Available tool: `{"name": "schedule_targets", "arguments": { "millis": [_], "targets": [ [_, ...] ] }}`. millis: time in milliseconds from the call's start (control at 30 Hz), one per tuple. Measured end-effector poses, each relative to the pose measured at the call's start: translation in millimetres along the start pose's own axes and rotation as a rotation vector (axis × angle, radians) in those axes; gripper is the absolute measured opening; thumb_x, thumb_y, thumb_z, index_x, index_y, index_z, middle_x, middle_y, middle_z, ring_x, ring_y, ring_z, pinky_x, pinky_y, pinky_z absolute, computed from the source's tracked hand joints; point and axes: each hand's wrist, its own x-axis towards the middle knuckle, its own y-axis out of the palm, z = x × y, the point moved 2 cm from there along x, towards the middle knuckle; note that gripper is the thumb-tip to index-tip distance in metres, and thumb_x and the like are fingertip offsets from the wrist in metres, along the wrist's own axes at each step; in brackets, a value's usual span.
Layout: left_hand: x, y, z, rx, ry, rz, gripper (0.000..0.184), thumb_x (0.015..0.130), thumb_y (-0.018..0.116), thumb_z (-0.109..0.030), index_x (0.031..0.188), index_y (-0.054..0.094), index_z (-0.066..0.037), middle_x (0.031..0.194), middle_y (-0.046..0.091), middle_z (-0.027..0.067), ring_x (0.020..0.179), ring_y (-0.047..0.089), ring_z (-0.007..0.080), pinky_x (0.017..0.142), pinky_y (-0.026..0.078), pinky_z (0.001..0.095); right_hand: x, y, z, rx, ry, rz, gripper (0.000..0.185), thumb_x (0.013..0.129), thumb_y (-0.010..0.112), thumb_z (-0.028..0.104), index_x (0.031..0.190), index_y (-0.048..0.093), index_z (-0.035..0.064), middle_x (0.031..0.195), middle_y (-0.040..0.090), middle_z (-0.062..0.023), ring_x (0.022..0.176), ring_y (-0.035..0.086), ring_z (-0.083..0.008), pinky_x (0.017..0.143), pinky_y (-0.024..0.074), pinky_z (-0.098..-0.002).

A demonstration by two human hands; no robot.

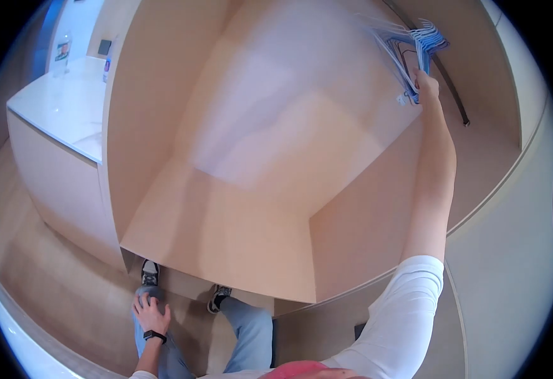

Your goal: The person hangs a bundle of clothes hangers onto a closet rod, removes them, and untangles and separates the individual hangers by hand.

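Note:
Inside the open wardrobe, my right hand [427,85] is closed around a bunch of blue and white clothes hangers [423,49] at the upper right. The hanger hooks fan out above my fist, beside the dark clothes rail [451,88]. Whether any hook rests on the rail, I cannot tell. A small pale tag-like piece [402,99] shows by the lower ends of the hangers. My left hand [151,314], with a dark watch on its wrist, lies on my jeans near the knee, fingers spread and holding nothing.
Wooden wardrobe walls and a bottom panel [226,230] surround the space in front of me. A white-topped counter [62,104] stands at the left with a clear bottle [62,54] and a small blue-purple bottle [107,68]. My shoes [151,273] are by the wardrobe's lower edge.

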Motion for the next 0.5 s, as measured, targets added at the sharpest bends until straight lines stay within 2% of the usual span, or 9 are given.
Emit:
{"name": "schedule_targets", "arguments": {
  "millis": [67, 100, 133, 200, 267, 333, 400, 467, 500],
  "targets": [
    [-2, -2, -4, 0.038, 0.008, -0.080, 0.031, 0.073, 0.074, -0.029, 0.094, 0.065, -0.008, 0.128, 0.052, 0.0127, 0.131, 0.039, 0.0384, 0.111, 0.027, 0.0537, -23, -1, 3, 0.104, 0.004, -0.015, 0.038, 0.079, 0.076, 0.033, 0.059, 0.058, 0.0061, 0.059, 0.053, -0.0037, 0.057, 0.051, -0.0162, 0.056, 0.0389, -0.0351],
    [-3, -2, -8, 0.053, 0.013, -0.120, 0.031, 0.073, 0.074, -0.030, 0.094, 0.065, -0.008, 0.128, 0.053, 0.0127, 0.131, 0.039, 0.0385, 0.111, 0.027, 0.0538, -29, 4, -7, 0.217, 0.003, 0.019, 0.040, 0.079, 0.077, 0.035, 0.059, 0.059, 0.0053, 0.059, 0.054, -0.0043, 0.056, 0.052, -0.0175, 0.055, 0.0395, -0.0366],
    [-2, -2, -10, 0.046, 0.023, -0.124, 0.031, 0.073, 0.073, -0.030, 0.093, 0.065, -0.008, 0.128, 0.053, 0.0127, 0.131, 0.039, 0.0386, 0.111, 0.027, 0.0539, -27, 14, -21, 0.168, 0.002, -0.035, 0.041, 0.077, 0.078, 0.038, 0.062, 0.063, 0.0028, 0.061, 0.057, -0.0062, 0.058, 0.055, -0.0194, 0.056, 0.0423, -0.0378],
    [-4, -4, -8, 0.045, 0.034, -0.120, 0.030, 0.073, 0.073, -0.030, 0.093, 0.065, -0.008, 0.128, 0.053, 0.0126, 0.131, 0.039, 0.0387, 0.111, 0.027, 0.0541, -75, 16, -28, 0.016, 0.058, -0.099, 0.049, 0.074, 0.079, 0.044, 0.078, 0.072, -0.0041, 0.084, 0.072, -0.0179, 0.084, 0.071, -0.0308, 0.075, 0.0533, -0.0417],
    [-2, -2, -8, 0.039, 0.022, -0.098, 0.030, 0.073, 0.073, -0.030, 0.093, 0.066, -0.008, 0.127, 0.054, 0.0121, 0.131, 0.039, 0.0386, 0.111, 0.027, 0.0540, -97, 33, -58, -0.116, -0.060, -0.185, 0.054, 0.074, 0.079, 0.046, 0.087, 0.072, -0.0050, 0.092, 0.072, -0.0247, 0.092, 0.070, -0.0385, 0.083, 0.0532, -0.0459],
    [-4, 0, -3, 0.048, 0.026, -0.088, 0.030, 0.073, 0.073, -0.030, 0.092, 0.066, -0.008, 0.126, 0.054, 0.0119, 0.130, 0.040, 0.0387, 0.112, 0.027, 0.0541, -151, 35, -75, -0.138, -0.179, -0.319, 0.055, 0.073, 0.079, 0.045, 0.094, 0.071, -0.0052, 0.092, 0.070, -0.0281, 0.091, 0.070, -0.0418, 0.082, 0.0537, -0.0485],
    [-6, 0, -2, 0.072, 0.020, -0.073, 0.032, 0.075, 0.071, -0.033, 0.096, 0.067, -0.008, 0.126, 0.055, 0.0116, 0.132, 0.038, 0.0381, 0.112, 0.027, 0.0544, -187, 48, -118, -0.167, -0.311, -0.243, 0.049, 0.074, 0.079, 0.036, 0.098, 0.068, -0.0057, 0.088, 0.070, -0.0269, 0.084, 0.071, -0.0410, 0.076, 0.0544, -0.0489],
    [-6, 3, -3, 0.100, 0.003, -0.062, 0.034, 0.076, 0.070, -0.035, 0.098, 0.067, -0.009, 0.126, 0.055, 0.0117, 0.133, 0.037, 0.0378, 0.112, 0.026, 0.0545, -245, 58, -170, -0.092, -0.328, 0.012, 0.033, 0.075, 0.075, 0.018, 0.096, 0.066, -0.0045, 0.081, 0.069, -0.0246, 0.077, 0.070, -0.0404, 0.071, 0.0536, -0.0494],
    [-5, 5, -5, 0.111, -0.012, -0.059, 0.038, 0.077, 0.069, -0.037, 0.103, 0.068, -0.009, 0.128, 0.055, 0.0111, 0.134, 0.036, 0.0376, 0.113, 0.026, 0.0550, -289, 59, -192, -0.176, -0.311, -0.010, 0.031, 0.075, 0.073, 0.018, 0.098, 0.067, -0.0015, 0.081, 0.069, -0.0250, 0.077, 0.070, -0.0403, 0.071, 0.0536, -0.0506]
  ]
}}
